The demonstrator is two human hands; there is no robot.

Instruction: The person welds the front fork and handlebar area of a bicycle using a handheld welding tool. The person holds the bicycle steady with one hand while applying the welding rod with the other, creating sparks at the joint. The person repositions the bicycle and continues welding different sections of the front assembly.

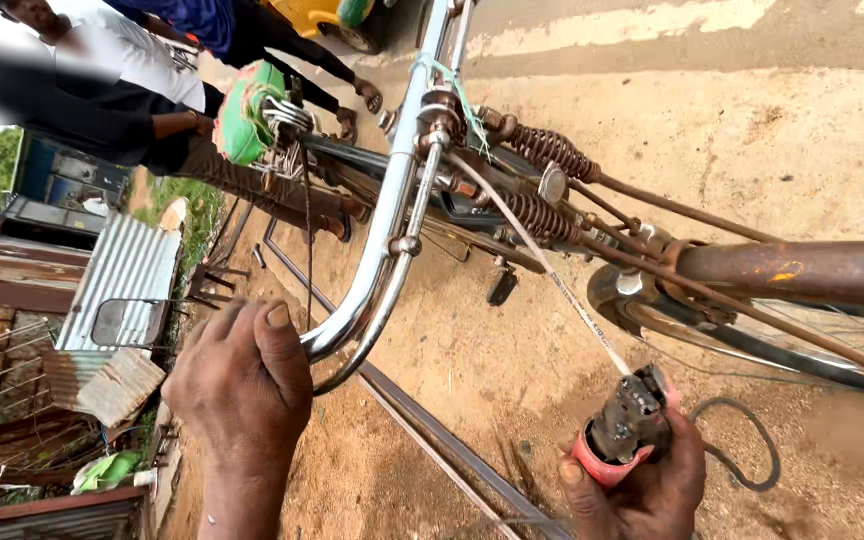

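Observation:
My left hand [242, 385] grips the end of a chrome bicycle handlebar [382, 240] at the lower left. My right hand [642, 485] at the bottom right holds a red-handled electrode holder [627, 430] with a thin welding rod [552, 275] clamped in it. The rod runs up and left to the handlebar stem [439, 125], among rusty springs [547, 150]. A rusty frame tube [802, 272] crosses the right side.
Other people stand at the top left beside the green bicycle saddle [244, 112]. A black cable [752, 455] loops on the sandy ground. Long metal bars [432, 435] lie on the ground under the bike. Corrugated sheets [122, 290] and sheds fill the left.

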